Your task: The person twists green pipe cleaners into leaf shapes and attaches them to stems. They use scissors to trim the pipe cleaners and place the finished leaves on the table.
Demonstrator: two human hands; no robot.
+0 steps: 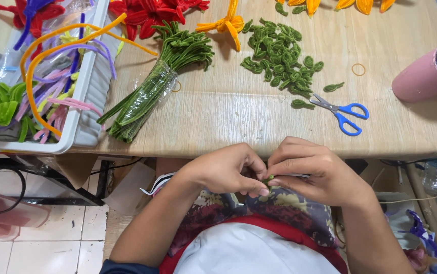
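Observation:
My left hand [228, 170] and my right hand [312, 170] meet over my lap, just below the table's front edge. Both pinch a small green pipe-cleaner piece [269, 178], mostly hidden between the fingertips. On the wooden table [228, 111] above them lies a pile of finished green pipe-cleaner leaves [279, 58]. A wrapped bundle of green pipe-cleaner stems [152, 86] lies to the left of the pile. Blue-handled scissors [341, 111] rest to the right, near one loose green leaf [333, 87].
A white basket [89, 96] at the left holds purple, pink, orange and green pipe cleaners. Red flowers [152, 12] and orange flowers [228, 23] lie along the far edge. A pink cup [421, 76] stands at the right. A rubber band [358, 69] lies nearby.

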